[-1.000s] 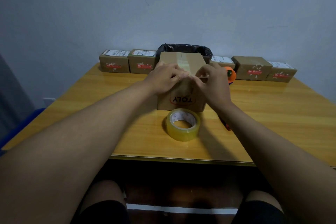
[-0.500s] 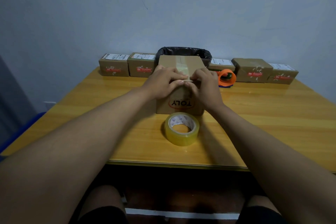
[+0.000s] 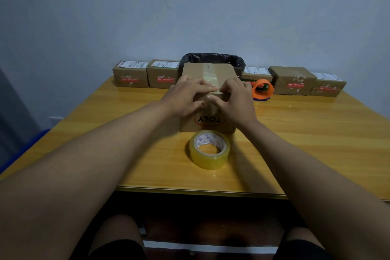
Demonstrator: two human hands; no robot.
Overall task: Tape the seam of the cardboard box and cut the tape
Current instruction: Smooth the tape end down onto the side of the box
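Cardboard box (image 3: 207, 125), printed with an upside-down "TOLY" logo on its near face, is stood on the wooden desk (image 3: 306, 143) near the middle, directly ahead of the person. A strip of clear tape (image 3: 211, 76) is laid along the seam on the box top and is carried over the near upper edge onto the front face. Both hands are pressed on that near upper edge. The left hand (image 3: 185, 97) is laid flat with its fingers spread narrowly over the top-left corner, fingertips set on the tape at the edge. The right hand (image 3: 234, 101) is placed on the right side, its fingers bent over the tape end where it folds down the front; nothing is gripped in either hand, only pressed.

A roll of clear tape (image 3: 209, 149) is lying flat on the desk just in front of the box, apart from it. An orange tape dispenser (image 3: 262, 89) is seen to the right of the box, behind the right hand. A black-lined bin (image 3: 213, 59) is placed behind the box. Small cardboard parcels are lined along the far desk edge against the wall: two on the left (image 3: 145, 74) and three on the right (image 3: 295, 80).
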